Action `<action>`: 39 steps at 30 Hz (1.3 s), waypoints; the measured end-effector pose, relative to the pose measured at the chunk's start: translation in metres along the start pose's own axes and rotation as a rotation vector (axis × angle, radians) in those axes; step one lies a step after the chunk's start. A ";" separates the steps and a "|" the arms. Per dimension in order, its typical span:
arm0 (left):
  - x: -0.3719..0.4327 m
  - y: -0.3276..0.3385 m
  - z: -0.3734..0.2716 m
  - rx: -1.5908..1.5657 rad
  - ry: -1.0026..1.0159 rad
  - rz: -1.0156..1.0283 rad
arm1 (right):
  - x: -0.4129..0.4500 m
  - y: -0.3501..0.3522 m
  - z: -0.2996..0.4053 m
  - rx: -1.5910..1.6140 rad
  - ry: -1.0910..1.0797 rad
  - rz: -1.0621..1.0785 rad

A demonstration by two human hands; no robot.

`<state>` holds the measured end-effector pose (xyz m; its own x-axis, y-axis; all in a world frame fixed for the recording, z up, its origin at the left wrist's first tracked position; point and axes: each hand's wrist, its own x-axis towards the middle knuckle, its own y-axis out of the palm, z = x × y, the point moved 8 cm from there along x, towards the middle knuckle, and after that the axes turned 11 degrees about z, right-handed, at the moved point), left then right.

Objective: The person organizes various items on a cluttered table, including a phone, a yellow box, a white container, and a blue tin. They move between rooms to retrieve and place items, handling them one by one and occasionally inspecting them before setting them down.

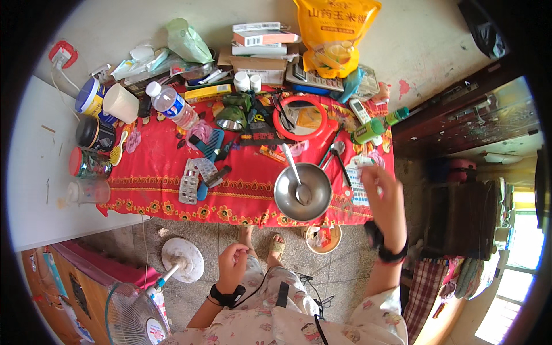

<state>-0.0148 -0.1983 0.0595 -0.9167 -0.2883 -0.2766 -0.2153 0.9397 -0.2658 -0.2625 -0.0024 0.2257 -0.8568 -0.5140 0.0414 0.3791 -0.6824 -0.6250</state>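
A red patterned tablecloth [151, 194] covers the table before me. My right hand [384, 198] is raised over its right front edge, beside a printed leaflet [360, 183]; the hand is blurred and its grip is hard to read. My left hand [233, 263] hangs short of the table edge with its fingers curled, and no held thing shows. Between the hands stands a steel bowl [286, 196] near the front edge, with a metal spoon [303, 195] lying in it. Another spoon [338, 148] and a black-handled utensil [343, 166] lie just behind the leaflet.
A water bottle [168, 105], a blue comb [213, 144], a red-rimmed mirror [324, 116] and a green bottle [368, 130] are on the table. Below stand a waste bin [338, 243] and a fan [133, 315]. Cables [317, 293] lie on the floor.
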 end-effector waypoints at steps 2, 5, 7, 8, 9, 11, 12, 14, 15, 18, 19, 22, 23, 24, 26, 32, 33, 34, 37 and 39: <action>0.014 -0.011 -0.009 -0.009 0.042 0.026 | 0.057 0.007 0.032 -0.154 -0.160 0.005; 0.028 -0.028 -0.013 -0.004 0.060 0.069 | 0.142 0.049 0.031 -0.339 -0.275 0.138; 0.039 -0.036 -0.014 0.010 0.063 0.098 | 0.187 0.085 0.016 -0.470 -0.240 0.227; 0.044 -0.048 -0.014 -0.002 0.071 0.086 | 0.208 0.103 0.004 -0.524 -0.206 0.269; 0.045 -0.054 -0.013 -0.005 0.069 0.073 | 0.223 0.124 -0.007 -0.591 -0.199 0.318; 0.049 -0.066 -0.012 -0.012 0.066 0.052 | 0.249 0.163 -0.025 -0.713 -0.180 0.400; 0.049 -0.073 -0.010 0.004 0.075 0.052 | 0.254 0.178 -0.028 -0.749 -0.158 0.427; 0.051 -0.084 -0.005 0.011 0.060 0.051 | 0.264 0.200 -0.033 -0.793 -0.115 0.456; 0.051 -0.087 -0.003 0.014 0.052 0.049 | 0.266 0.208 -0.037 -0.795 -0.087 0.488; 0.055 -0.095 0.000 -0.005 0.020 0.042 | 0.273 0.223 -0.043 -0.853 -0.068 0.460; 0.057 -0.098 0.001 0.007 0.021 0.043 | 0.273 0.224 -0.045 -0.871 -0.070 0.441; 0.061 -0.101 0.000 0.013 0.029 0.029 | 0.273 0.223 -0.041 -0.911 -0.160 0.336; 0.061 -0.100 0.000 0.012 0.035 0.029 | 0.273 0.221 -0.040 -0.912 -0.182 0.308; 0.060 -0.101 -0.001 0.011 0.037 0.023 | 0.272 0.223 -0.033 -0.960 -0.211 0.331; 0.059 -0.100 -0.001 0.000 0.034 0.035 | 0.265 0.217 -0.024 -0.972 -0.202 0.344; 0.066 -0.085 -0.020 0.047 0.111 0.122 | 0.180 0.127 0.044 -0.606 -0.425 -0.146; 0.069 -0.082 -0.023 0.059 0.139 0.139 | 0.151 0.103 0.058 -0.492 -0.361 -0.234; 0.072 -0.079 -0.023 0.030 0.096 0.167 | 0.122 0.081 0.069 -0.363 -0.306 -0.320; 0.073 -0.064 -0.033 0.100 0.186 0.207 | 0.008 0.028 0.048 0.041 -0.070 -0.566; 0.069 -0.047 -0.038 0.112 0.211 0.246 | -0.073 0.006 0.036 0.119 0.013 -0.736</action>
<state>-0.0806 -0.2555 0.0877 -0.9885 0.0000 -0.1514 0.0486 0.9470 -0.3176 -0.1855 0.0125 0.2473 -0.9076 0.1033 0.4070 -0.2597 -0.8998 -0.3507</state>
